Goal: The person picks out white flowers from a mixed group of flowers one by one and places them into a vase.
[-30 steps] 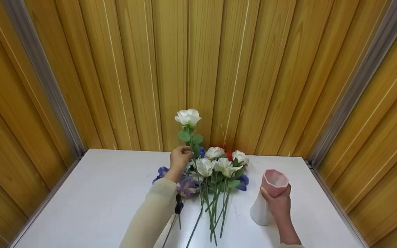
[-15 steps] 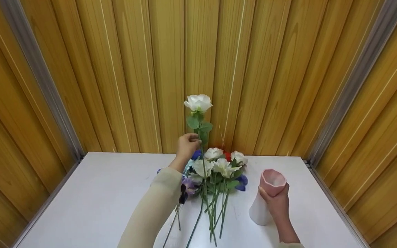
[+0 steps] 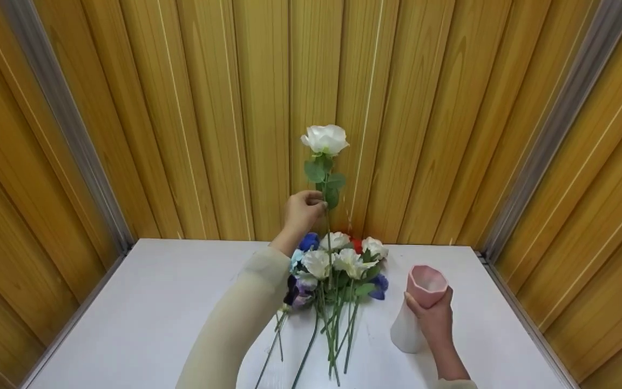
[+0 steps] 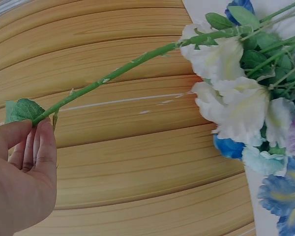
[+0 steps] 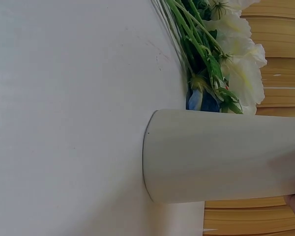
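Observation:
My left hand (image 3: 304, 213) pinches the green stem of a white artificial rose (image 3: 325, 139) just below its leaves, holding it upright above the flower pile. In the left wrist view, thumb and fingertips meet on the stem (image 4: 132, 64), which stretches across toward the other flowers. My right hand (image 3: 436, 319) grips a vase (image 3: 428, 297), pink at the faceted top and white below, near its neck. The vase stands tilted slightly on the white table; its mouth shows no flowers. In the right wrist view the vase's white base (image 5: 211, 157) fills the foreground, with only a little of the hand visible.
A pile of artificial flowers (image 3: 351, 263), white, blue, purple and red, lies mid-table with stems (image 3: 338, 335) toward the near edge. The white table (image 3: 170, 302) ends at a wood-patterned back wall (image 3: 224, 135), with similar walls on both sides.
My left hand has raised the white rose out of the pile and moved it up and slightly right. The right hand and vase have stayed nearly still.

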### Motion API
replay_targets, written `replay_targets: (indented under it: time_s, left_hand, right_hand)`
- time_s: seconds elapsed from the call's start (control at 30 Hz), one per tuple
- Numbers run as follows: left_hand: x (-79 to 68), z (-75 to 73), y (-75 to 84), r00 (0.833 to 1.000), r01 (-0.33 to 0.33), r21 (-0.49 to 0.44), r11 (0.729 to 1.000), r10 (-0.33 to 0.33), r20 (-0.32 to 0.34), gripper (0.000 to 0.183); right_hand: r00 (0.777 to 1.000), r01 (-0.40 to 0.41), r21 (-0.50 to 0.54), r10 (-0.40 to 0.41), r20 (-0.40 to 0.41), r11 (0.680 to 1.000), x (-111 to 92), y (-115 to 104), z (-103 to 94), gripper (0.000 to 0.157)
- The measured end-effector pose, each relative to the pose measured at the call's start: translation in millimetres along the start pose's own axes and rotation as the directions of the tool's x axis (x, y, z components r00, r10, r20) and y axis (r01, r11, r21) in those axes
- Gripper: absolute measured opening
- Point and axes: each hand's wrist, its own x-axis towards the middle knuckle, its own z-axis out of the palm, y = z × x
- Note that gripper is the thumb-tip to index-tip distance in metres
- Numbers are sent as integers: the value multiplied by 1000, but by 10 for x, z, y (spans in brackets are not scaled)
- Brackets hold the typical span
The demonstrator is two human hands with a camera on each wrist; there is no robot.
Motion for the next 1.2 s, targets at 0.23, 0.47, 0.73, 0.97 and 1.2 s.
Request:
replay_targets:
  time_s: [0.23, 0.47, 0.73, 0.97, 1.2]
  left_hand:
    - [2, -10, 275, 1000, -18, -33, 999, 19, 21, 30]
    - [3, 34, 416, 996, -77, -55, 996, 79, 33, 29]
    - [39, 100, 571, 994, -80, -130, 988, 90, 68, 30]
    - [113, 216, 593, 986, -136, -141, 981, 148, 78, 27]
    - [62, 361, 726, 984, -137, -137, 981, 150, 94, 29]
  right_hand:
    - [1000, -1, -16, 1, 1, 1000, 13, -4, 15, 97]
    - [1000, -6, -30, 7, 8, 1000, 16, -17, 42, 99]
    - [1000, 20, -23, -20, -8, 1000, 16, 5, 79, 98]
    - [997, 63, -29, -65, -45, 998, 21, 22, 104, 94]
    - [999, 29, -21, -30, -18, 999, 29, 32, 91, 95]
